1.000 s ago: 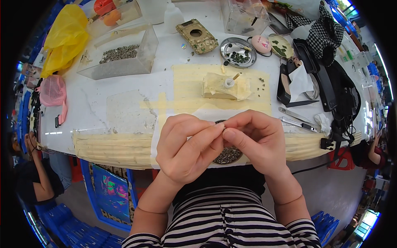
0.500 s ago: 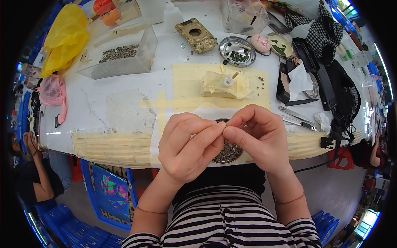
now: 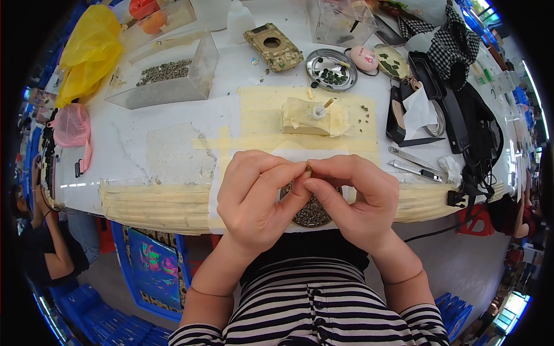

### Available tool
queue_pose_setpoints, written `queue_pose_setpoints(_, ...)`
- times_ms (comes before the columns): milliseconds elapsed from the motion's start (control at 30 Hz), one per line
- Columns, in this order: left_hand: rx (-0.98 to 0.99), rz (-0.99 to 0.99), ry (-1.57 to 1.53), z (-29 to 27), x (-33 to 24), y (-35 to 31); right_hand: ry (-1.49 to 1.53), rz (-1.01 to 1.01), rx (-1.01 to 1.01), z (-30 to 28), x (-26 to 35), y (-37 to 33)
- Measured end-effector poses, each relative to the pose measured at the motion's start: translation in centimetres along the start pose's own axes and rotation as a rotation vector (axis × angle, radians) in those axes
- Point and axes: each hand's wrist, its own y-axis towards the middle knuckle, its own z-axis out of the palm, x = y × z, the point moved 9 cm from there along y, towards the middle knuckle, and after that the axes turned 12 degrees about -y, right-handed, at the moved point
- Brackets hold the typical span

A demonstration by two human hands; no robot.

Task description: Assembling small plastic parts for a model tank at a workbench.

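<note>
Over the table's near edge, my left hand (image 3: 251, 199) and my right hand (image 3: 363, 199) meet fingertip to fingertip. Both are closed in a pinch on a tiny olive-brown piece (image 3: 309, 170), too small and too covered to tell its kind. Just below the fingers lies a round dish full of small grey-brown parts (image 3: 313, 214), partly hidden by my hands. Beyond them, a tape-covered block (image 3: 300, 122) carries a small white pot (image 3: 318, 112) with a thin stick in it. A few loose bits (image 3: 363, 114) lie to the block's right.
A camouflage model tank hull (image 3: 274, 49) and a metal dish of dark green parts (image 3: 333, 76) stand farther back. At left are a clear bin of small parts (image 3: 199, 86) and a pink strainer (image 3: 72, 127). Tweezers (image 3: 415, 160) and a cutter knife (image 3: 416, 170) lie right.
My fingertips have shifted slightly left and my right fingers have straightened a little. More of the tiny piece and of the dish below shows. The things on the table stay put.
</note>
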Motion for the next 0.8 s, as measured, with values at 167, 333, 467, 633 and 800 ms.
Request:
queue_pose_setpoints(167,0.009,-0.025,0.003,0.1,0.4,-0.1,-0.419,-0.402,-0.066,0.0,3.0,-0.4)
queue_pose_setpoints(333,0.017,-0.097,-0.013,0.2,1.1,-0.2,-0.601,-0.597,-0.037,0.4,3.7,-0.9)
queue_pose_setpoints(467,0.013,-0.093,-0.020,0.2,1.0,-0.2,-0.651,-0.574,-0.100,0.4,3.8,-1.0)
queue_pose_setpoints(633,0.010,-0.049,-0.016,0.3,0.7,-0.2,-0.645,-0.474,-0.138,0.2,3.8,-0.8)
queue_pose_setpoints(800,0.050,0.047,0.055,0.7,-0.3,0.1,-0.411,-0.187,0.032,-0.2,1.4,0.7)
